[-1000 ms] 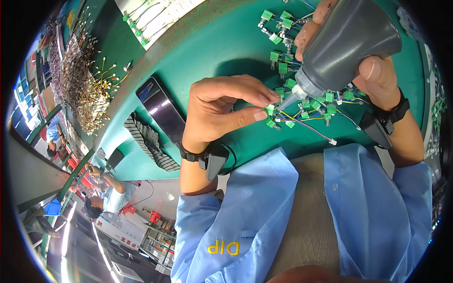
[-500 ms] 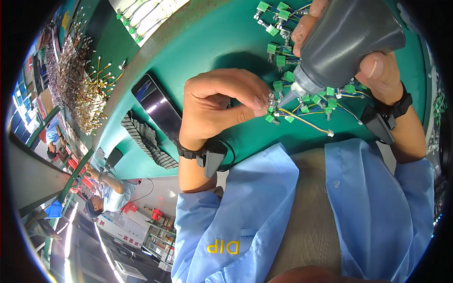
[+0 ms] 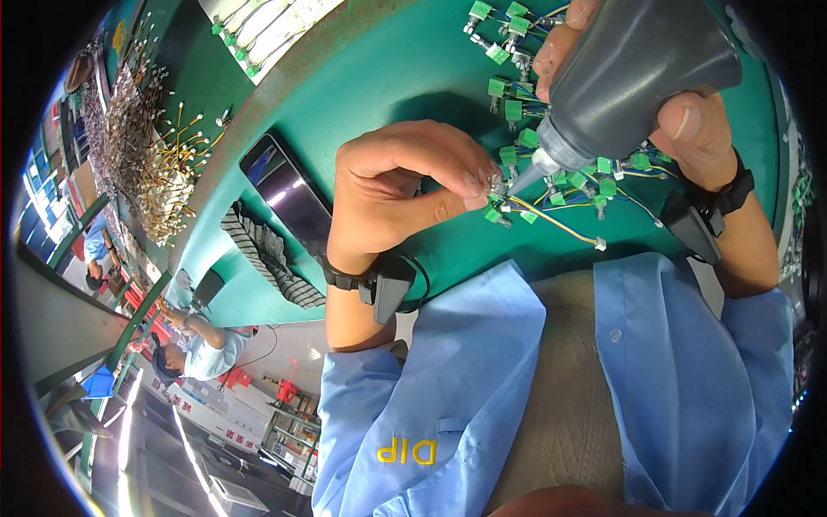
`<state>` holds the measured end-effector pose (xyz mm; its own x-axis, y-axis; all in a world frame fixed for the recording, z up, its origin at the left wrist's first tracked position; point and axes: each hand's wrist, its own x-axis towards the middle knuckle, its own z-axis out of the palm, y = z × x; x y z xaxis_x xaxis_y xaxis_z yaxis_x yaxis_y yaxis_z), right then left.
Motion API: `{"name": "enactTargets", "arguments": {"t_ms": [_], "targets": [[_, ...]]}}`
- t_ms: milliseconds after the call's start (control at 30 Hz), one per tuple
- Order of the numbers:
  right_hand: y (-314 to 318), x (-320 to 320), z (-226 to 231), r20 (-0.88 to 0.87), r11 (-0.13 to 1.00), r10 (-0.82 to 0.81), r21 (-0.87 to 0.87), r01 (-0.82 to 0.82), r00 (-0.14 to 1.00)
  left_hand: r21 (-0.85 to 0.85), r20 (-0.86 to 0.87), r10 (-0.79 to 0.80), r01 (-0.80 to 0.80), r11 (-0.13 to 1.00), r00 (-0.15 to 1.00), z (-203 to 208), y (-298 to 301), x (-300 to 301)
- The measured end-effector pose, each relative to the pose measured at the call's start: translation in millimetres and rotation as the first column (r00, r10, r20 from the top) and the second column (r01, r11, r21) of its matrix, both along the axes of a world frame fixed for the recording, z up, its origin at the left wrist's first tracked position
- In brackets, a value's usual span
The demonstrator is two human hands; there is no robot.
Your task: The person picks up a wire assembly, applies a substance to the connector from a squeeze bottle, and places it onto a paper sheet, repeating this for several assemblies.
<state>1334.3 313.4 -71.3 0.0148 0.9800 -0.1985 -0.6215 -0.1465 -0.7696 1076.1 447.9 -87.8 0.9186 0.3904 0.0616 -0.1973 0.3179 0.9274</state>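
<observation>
My left hand [image 3: 392, 185] is closed, pinching a small potentiometer [image 3: 497, 183] between thumb and forefinger. Its body is mostly hidden by the fingertips. A dark grey squeeze bottle [image 3: 642, 77] is tilted down to the left in my right hand [image 3: 702, 142], whose thumb and fingers grip its sides. The bottle's pointed nozzle [image 3: 528, 179] is at the pinched part; I cannot tell whether it touches. Several green potentiometers [image 3: 514, 110] with metal shafts and coloured wires lie behind and below the bottle. A yellow and white wire with a white connector [image 3: 600, 244] extends over the green mat.
Left of my left hand lie a black phone [image 3: 289, 185] and a striped dark cloth [image 3: 267, 258] on the green mat [image 3: 370, 82]. Farther left are bundled wires [image 3: 164, 189]. More wired green parts lie on a bright white surface [image 3: 284, 30]. A co-worker [image 3: 207, 349] sits at left.
Both hands and the bottle stay nearly in place, with only a very slight shift of the left fingers. The co-worker at left has moved a little.
</observation>
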Motion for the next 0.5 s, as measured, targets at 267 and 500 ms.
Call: {"name": "enactTargets", "arguments": {"t_ms": [267,500], "targets": [[-5,3,-3,0.024,0.999,0.009,0.039,-0.01,1.0,0.011,0.015,0.0,0.0,1.0,1.0,0,0,1],[-5,4,-6,0.044,0.997,0.017,0.072,-0.02,0.999,0.01,0.02,-0.001,0.0,1.0,1.0,0,-2,1]]}}
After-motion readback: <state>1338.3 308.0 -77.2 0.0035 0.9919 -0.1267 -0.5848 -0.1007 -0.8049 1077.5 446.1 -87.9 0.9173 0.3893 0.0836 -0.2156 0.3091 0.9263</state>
